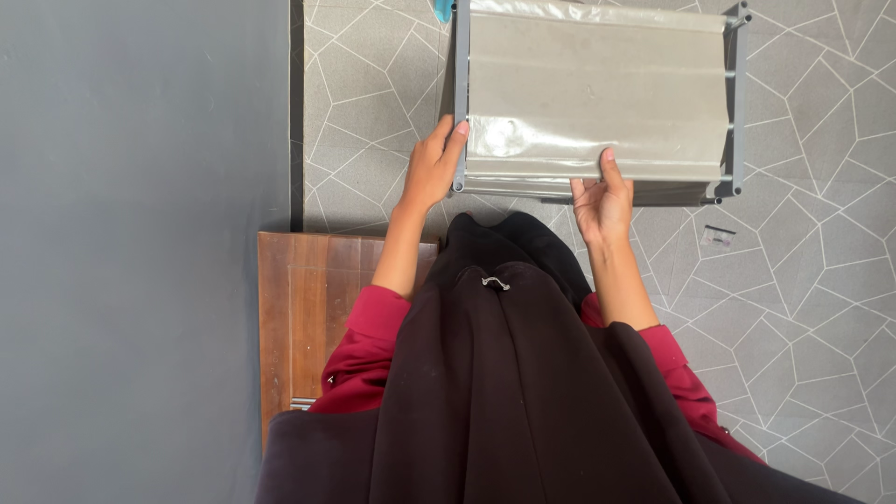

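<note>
A grey metal-framed rack (pixel 734 112) with a grey fabric shelf sheet (pixel 597 93) stands on the patterned floor in front of me. My left hand (pixel 431 168) grips the near left corner post of the frame, fingers wrapped around the bar. My right hand (pixel 602 201) holds the near front edge of the fabric sheet, thumb on top. Both arms wear dark red sleeves, and a long black garment (pixel 504 392) hangs down below them.
A dark grey wall (pixel 140 233) fills the left side. A brown wooden door or panel (pixel 303 317) lies at lower left. A small clear plastic piece (pixel 717 236) rests on the grey geometric floor tiles (pixel 821 280). Something teal (pixel 442 9) peeks at the rack's far left corner.
</note>
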